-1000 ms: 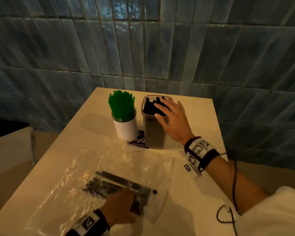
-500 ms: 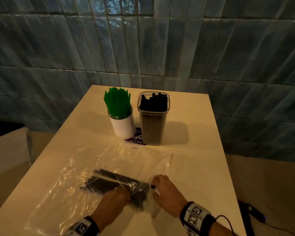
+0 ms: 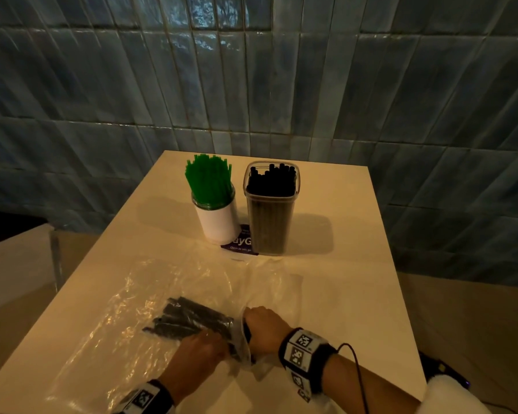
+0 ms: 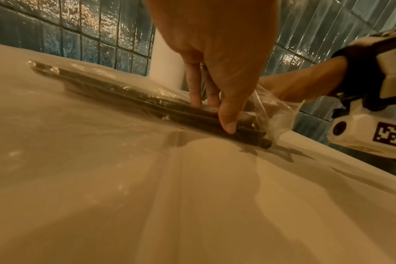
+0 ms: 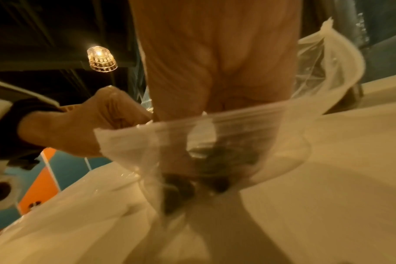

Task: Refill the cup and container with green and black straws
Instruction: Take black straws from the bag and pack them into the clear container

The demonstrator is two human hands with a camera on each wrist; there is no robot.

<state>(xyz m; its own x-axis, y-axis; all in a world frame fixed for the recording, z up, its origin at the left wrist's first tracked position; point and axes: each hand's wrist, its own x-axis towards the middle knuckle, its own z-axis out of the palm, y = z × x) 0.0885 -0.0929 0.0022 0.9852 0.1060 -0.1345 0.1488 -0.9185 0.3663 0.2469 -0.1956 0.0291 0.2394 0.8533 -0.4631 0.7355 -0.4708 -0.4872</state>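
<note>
right hand (image 3: 262,331) is now reaching into the bag (image 3: 150,321) mouth near the bench (image 3: 356,294) edge, its fingers hidden; left hand (image 3: 196,355) fingers (image 4: 228,114) are pressing the black straws (image 3: 189,322).

A clear, crinkled plastic bag (image 3: 126,318) glints over matt black straws (image 3: 192,321) on a smooth cream worktop (image 3: 350,282); a transparent plastic container (image 3: 271,210) and white-sleeved cup (image 3: 219,222) stand before glossy glazed blue wall tiles (image 3: 251,85).
</note>
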